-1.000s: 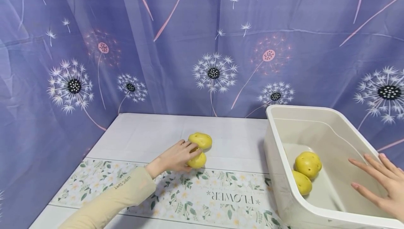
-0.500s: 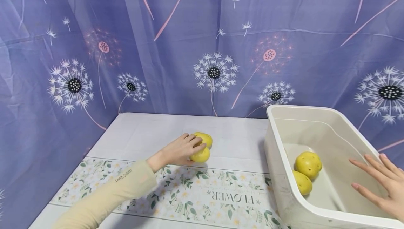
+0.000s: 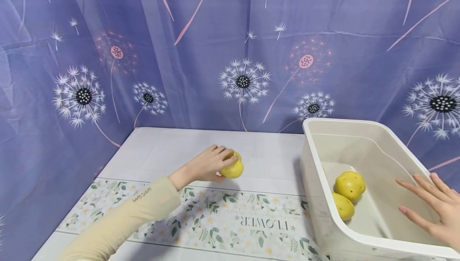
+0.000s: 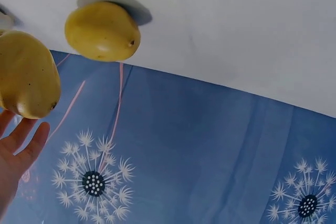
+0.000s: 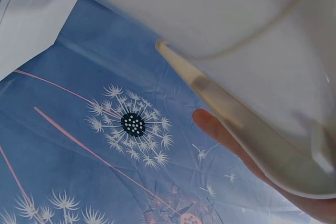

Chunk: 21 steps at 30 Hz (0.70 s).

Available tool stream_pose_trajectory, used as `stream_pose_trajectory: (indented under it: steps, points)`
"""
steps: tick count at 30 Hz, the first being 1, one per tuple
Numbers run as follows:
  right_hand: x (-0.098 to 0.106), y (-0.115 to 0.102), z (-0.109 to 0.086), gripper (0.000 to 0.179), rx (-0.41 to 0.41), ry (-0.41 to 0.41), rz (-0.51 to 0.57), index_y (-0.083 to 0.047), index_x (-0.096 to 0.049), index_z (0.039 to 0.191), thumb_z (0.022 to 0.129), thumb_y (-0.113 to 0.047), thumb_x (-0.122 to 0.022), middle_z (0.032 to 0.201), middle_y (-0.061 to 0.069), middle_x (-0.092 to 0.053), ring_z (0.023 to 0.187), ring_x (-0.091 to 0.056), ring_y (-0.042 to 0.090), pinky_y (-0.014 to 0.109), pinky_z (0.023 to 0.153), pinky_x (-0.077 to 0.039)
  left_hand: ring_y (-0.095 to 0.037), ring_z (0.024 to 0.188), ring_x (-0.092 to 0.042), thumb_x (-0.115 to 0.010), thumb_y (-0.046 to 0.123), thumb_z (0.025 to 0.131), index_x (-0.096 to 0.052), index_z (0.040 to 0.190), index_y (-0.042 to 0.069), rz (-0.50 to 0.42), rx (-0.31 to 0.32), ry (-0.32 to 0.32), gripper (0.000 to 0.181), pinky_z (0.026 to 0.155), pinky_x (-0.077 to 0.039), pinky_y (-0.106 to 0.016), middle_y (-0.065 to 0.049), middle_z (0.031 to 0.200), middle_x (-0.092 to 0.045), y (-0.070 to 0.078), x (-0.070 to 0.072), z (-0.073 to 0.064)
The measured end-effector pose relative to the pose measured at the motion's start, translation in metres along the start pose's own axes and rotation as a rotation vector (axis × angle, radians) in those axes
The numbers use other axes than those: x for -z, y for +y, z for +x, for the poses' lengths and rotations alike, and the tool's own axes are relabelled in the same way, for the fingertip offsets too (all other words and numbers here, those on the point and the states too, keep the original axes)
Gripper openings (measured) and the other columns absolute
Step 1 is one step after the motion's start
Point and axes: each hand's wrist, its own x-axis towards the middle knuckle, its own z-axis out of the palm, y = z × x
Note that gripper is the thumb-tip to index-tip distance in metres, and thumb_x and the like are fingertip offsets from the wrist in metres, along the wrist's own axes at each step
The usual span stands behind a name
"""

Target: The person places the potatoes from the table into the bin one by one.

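Observation:
My left hand (image 3: 208,163) grips a smooth yellow potato (image 3: 232,170) above the white part of the table. A second potato (image 4: 102,31) lies on the tabletop just behind it, mostly hidden in the head view but plain in the left wrist view. The held potato (image 4: 29,74) shows there with my fingers (image 4: 32,142) against it. Over at the right, my right hand (image 3: 436,209) is spread with straight fingers at the side of a white plastic bin (image 3: 312,165). One finger (image 5: 210,123) shows along the bin's rim in the right wrist view. Two potatoes (image 3: 350,186) lie together inside the bin.
A table cover (image 3: 251,221) with a floral band and the word FLOWER spreads between my left arm and the bin. Purple dandelion-print curtains (image 3: 194,73) hang behind the table and along its left side.
My left hand has moved away from me and slightly right with the potato, which now covers most of the one behind it. The right hand has stayed in place.

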Motion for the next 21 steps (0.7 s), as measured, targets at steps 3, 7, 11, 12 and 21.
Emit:
stream_pose_trajectory:
  steps: [3, 7, 11, 12, 21]
  points:
    - [0.001, 0.000, 0.000, 0.063, -0.012, -0.010, -0.005, -0.020, -0.049, 0.129, 0.070, -0.023, -0.072, 0.135, -0.025, -0.021, 0.139, -0.006, 0.022, 0.056, 0.108, 0.002, -0.019, 0.094, -0.052, -0.069, 0.046, 0.067, -0.049, 0.123, 0.015, 0.007, -0.002, -0.002, 0.067, 0.078, -0.046, -0.032, -0.006, 0.113, -0.053, -0.001, 0.004, 0.004]
    - [0.002, -0.001, 0.000, 0.063, -0.028, -0.021, -0.007, -0.021, -0.049, 0.128, 0.070, -0.021, -0.073, 0.136, -0.020, -0.022, 0.139, -0.005, 0.023, 0.058, 0.107, 0.003, -0.020, 0.093, -0.053, -0.067, 0.045, 0.068, -0.049, 0.122, 0.015, 0.020, -0.008, 0.001, 0.065, 0.077, -0.046, -0.031, -0.006, 0.112, -0.054, -0.002, 0.010, 0.011]
    - [0.002, -0.002, 0.000, 0.064, -0.038, -0.028, -0.007, -0.022, -0.049, 0.128, 0.069, -0.020, -0.073, 0.137, -0.019, -0.022, 0.139, -0.005, 0.023, 0.060, 0.106, 0.004, -0.020, 0.094, -0.054, -0.064, 0.045, 0.070, -0.049, 0.122, 0.015, 0.033, -0.012, 0.001, 0.062, 0.077, -0.046, -0.031, -0.005, 0.113, -0.055, -0.004, 0.015, 0.019]
    - [0.002, -0.002, 0.000, 0.064, -0.039, -0.029, -0.010, -0.022, -0.049, 0.129, 0.069, -0.020, -0.072, 0.138, -0.018, -0.021, 0.139, -0.004, 0.023, 0.060, 0.105, 0.004, -0.020, 0.094, -0.054, -0.064, 0.045, 0.070, -0.049, 0.123, 0.016, 0.035, -0.016, 0.001, 0.062, 0.077, -0.046, -0.031, -0.005, 0.113, -0.055, -0.004, 0.017, 0.021]
    - [0.002, -0.001, 0.000, 0.065, -0.040, -0.033, -0.024, -0.024, -0.048, 0.129, 0.068, -0.021, -0.073, 0.138, -0.017, -0.021, 0.139, -0.004, 0.022, 0.061, 0.105, 0.003, -0.020, 0.097, -0.053, -0.063, 0.044, 0.072, -0.047, 0.126, 0.015, 0.022, -0.044, -0.022, 0.063, 0.082, -0.045, -0.031, -0.004, 0.116, -0.053, -0.001, 0.025, 0.039]
